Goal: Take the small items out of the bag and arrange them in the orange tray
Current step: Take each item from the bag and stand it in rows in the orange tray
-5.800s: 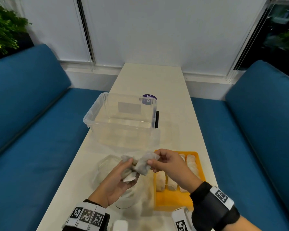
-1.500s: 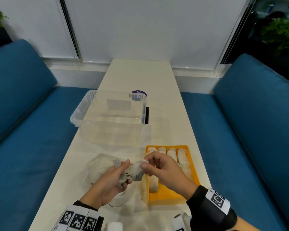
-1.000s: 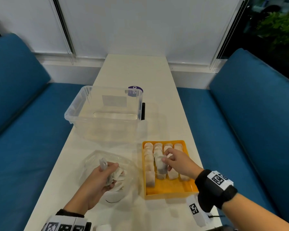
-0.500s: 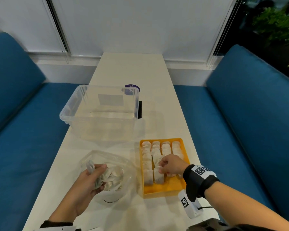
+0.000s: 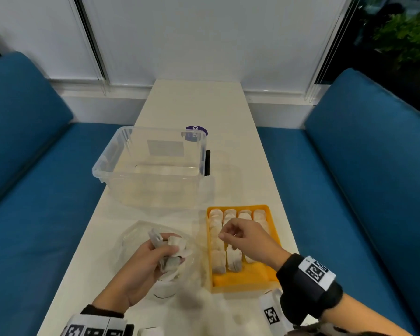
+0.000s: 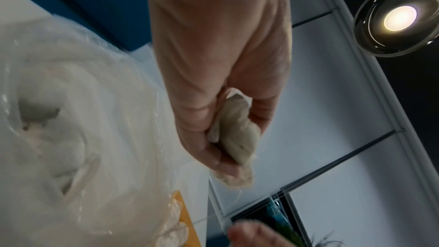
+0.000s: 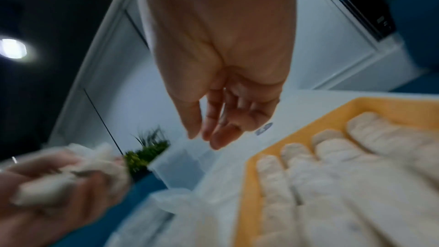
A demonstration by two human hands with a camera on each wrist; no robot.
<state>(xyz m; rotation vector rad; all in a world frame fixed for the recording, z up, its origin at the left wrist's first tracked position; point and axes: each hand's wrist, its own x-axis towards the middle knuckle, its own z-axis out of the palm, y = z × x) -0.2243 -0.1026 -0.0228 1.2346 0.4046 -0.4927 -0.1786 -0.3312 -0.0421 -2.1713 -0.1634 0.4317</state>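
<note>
My left hand [image 5: 155,253] grips a bunch of small pale tea bags [image 5: 174,251] over the clear plastic bag [image 5: 136,236] lying on the table. The left wrist view shows the tea bags [image 6: 235,134] squeezed in its curled fingers. The orange tray [image 5: 243,280] sits to the right of the bag, with several rows of tea bags [image 5: 233,260] laid in it. My right hand [image 5: 230,235] hovers above the tray's left part, fingers loosely curled and holding nothing [image 7: 213,131]. It lies between the tray and my left hand.
An empty clear plastic bin [image 5: 153,166] stands behind the bag and tray, with a purple round sticker [image 5: 196,132] and a dark object [image 5: 207,163] by its right side. Blue benches [image 5: 349,190] flank the narrow white table [image 5: 197,103].
My right hand set a tea bag into the tray, let go, and lifted back toward the left hand. The left hand kept its bunch over the bag and rose slightly.
</note>
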